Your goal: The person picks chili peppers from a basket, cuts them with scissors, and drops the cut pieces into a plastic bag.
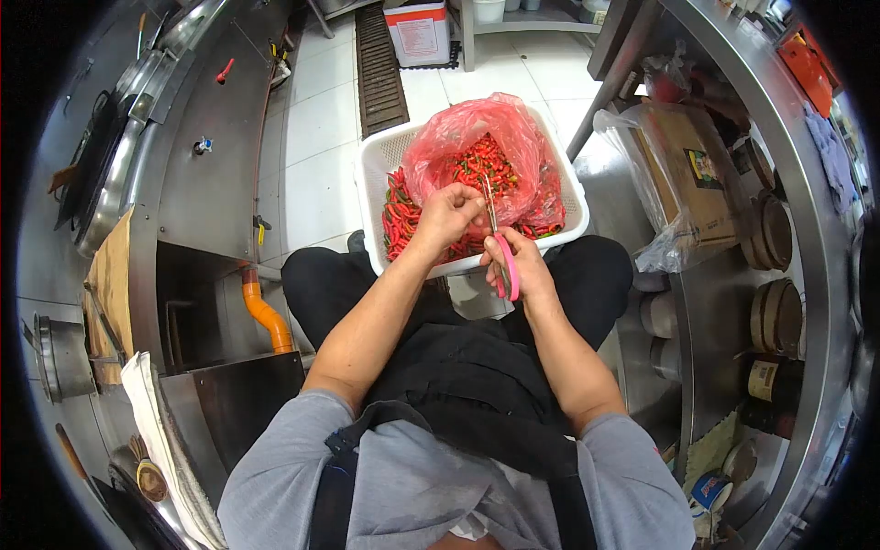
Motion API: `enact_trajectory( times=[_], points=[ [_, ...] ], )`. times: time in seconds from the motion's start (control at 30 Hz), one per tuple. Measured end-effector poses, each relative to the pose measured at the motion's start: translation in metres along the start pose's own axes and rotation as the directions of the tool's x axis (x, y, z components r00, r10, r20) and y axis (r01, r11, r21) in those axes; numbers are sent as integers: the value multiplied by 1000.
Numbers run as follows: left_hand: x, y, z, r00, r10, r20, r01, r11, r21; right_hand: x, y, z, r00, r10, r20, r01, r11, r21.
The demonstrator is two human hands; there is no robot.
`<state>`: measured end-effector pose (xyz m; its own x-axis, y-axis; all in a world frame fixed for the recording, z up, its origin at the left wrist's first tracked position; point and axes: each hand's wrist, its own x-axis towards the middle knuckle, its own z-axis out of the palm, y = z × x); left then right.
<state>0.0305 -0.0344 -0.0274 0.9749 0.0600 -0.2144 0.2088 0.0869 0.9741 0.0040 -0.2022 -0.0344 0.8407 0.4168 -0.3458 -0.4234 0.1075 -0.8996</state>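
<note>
My right hand [530,264] grips a pair of scissors [511,275] with pink handles, their blades pointing away from me over the chilies. Close beside the blades, my left hand [446,218] is closed in a pinch; whatever sits between its fingertips is too small to make out. Beneath both hands, a white plastic basket [374,174] holds loose red chilies [400,218] and an open pink plastic bag [431,151]. Inside the bag lie cut red and green chili pieces [486,158].
On the right, a steel shelf [733,69] carries a bagged cardboard box [692,174] and stacked pots. Steel cabinets [215,147] line the left, with an orange pipe [261,312] low down. A floor drain grate [379,73] and a red-and-white box [419,37] are ahead.
</note>
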Motion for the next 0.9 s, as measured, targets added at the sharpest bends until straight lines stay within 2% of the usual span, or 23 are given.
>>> enact_trajectory(
  times=[0.07,0.23,0.3,0.33,0.4,0.53,0.6,0.63,0.67,0.73,0.77,0.8,0.87,0.9],
  points=[
    [1,0,1,1000,1,-9,-1,1000,3,4,-1,-2,1000,6,17,-4,996,-91],
    [14,-7,-3,999,13,-45,-8,995,96,4,-6,-2,998,67,-13,-68,993,-101],
    [20,-7,-5,995,62,-73,-41,965,257,3,-5,-5,996,89,-30,-92,988,-123],
    [24,-7,-7,995,62,-74,-41,966,257,2,-3,-6,996,75,-42,-78,993,-94],
    [32,-9,-10,962,267,-50,-194,804,562,0,-1,-10,997,61,-54,-65,996,-63],
    [53,-2,-25,967,255,-14,-202,799,566,-7,-3,-31,996,-7,-91,5,1000,-21],
    [61,3,-37,804,591,-58,-353,554,754,-14,-7,-44,991,-29,-132,28,1000,-5],
    [67,7,-44,782,612,-116,-283,515,809,-21,-14,-46,987,1,-163,5,999,41],
    [73,9,-49,782,613,-115,-282,512,811,-21,-11,-48,987,1,-162,6,999,44],
    [91,-5,-61,780,593,-200,-164,502,849,-19,-2,-51,985,-78,-151,86,995,47],
    [102,-17,-68,766,610,-205,-124,452,883,-17,0,-51,985,-72,-157,81,995,53],
    [100,-13,-68,765,613,-200,-126,447,886,-16,-2,-48,985,-75,-157,85,995,58],
    [98,-6,-65,942,261,-209,28,562,827,-16,-5,-44,974,-57,-218,62,998,18],
    [101,-1,-65,945,263,-193,15,554,832,-15,-4,-45,975,-77,-210,83,996,23]
  ],
)
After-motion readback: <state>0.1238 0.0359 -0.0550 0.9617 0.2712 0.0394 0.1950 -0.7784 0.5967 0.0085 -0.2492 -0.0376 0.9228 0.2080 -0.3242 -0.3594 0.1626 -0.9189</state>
